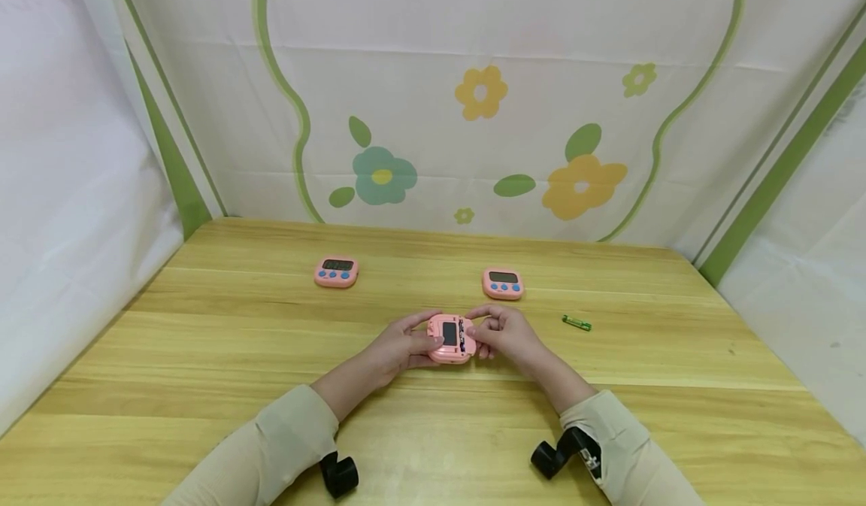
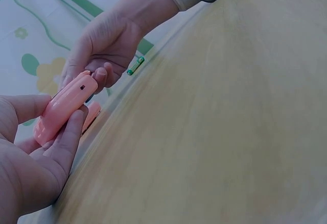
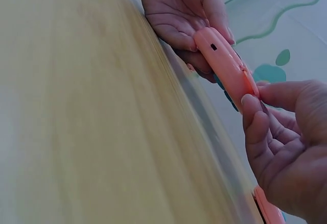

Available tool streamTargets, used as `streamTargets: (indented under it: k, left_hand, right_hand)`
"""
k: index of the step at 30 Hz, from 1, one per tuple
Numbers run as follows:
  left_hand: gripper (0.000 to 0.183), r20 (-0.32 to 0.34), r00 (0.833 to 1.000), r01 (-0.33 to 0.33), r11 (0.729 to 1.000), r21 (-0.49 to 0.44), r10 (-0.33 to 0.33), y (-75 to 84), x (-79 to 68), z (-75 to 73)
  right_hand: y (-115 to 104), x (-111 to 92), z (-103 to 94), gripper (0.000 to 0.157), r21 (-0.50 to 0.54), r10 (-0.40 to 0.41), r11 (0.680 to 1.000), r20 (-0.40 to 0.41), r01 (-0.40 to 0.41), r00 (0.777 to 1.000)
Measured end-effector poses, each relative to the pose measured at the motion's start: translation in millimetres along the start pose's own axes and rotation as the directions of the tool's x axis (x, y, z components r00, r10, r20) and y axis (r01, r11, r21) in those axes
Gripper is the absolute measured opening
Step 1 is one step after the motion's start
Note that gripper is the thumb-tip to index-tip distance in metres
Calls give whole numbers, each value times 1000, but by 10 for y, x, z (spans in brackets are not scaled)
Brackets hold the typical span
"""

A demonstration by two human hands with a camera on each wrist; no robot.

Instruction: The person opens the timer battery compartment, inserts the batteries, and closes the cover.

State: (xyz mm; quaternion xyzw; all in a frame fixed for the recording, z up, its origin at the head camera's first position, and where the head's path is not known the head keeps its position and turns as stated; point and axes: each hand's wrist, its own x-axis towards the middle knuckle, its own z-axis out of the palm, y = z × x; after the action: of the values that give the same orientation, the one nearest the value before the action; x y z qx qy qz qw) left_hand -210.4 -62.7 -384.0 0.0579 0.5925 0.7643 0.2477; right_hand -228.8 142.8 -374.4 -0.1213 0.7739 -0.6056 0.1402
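Note:
A pink digital timer (image 1: 444,349) is held with its back up over the table, showing a dark rectangle and a narrow battery slot (image 1: 462,336) along its right side. My left hand (image 1: 395,352) grips it from the left, thumb on top and fingers beneath. At the opposite edge, beside the slot, my right hand (image 1: 510,334) pinches the timer between thumb and fingers. In the right wrist view the timer (image 3: 227,66) is edge-on, a small dark hole in its side. The right fingertips cover part of that end.
Two more pink timers with blue buttons lie face up farther back, one at left (image 1: 336,273) and one at right (image 1: 503,285). A green battery (image 1: 576,323) lies on the wooden table (image 1: 223,325) right of my right hand. A flowered cloth (image 1: 433,130) hangs behind.

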Motion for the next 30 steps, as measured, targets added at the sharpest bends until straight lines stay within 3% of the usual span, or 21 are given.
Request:
streamTargets:
  k: [11,22,30]
  left_hand:
    - [57,10,1000,-1,1000,-3,1,-3,5,-7]
    - [55,9,1000,-3,1000,-17,3,-18,28,-16]
    - [54,33,999,-18,1000,-13,18,-19,15,-27]
  right_hand:
    - [-4,-10,36,31,-9,-21,1000,2,21,1000]
    - [25,-15,11,47,164,65,982,165,-92,984]
    - [33,-24,41,45,211,70,971,188,-110,980]
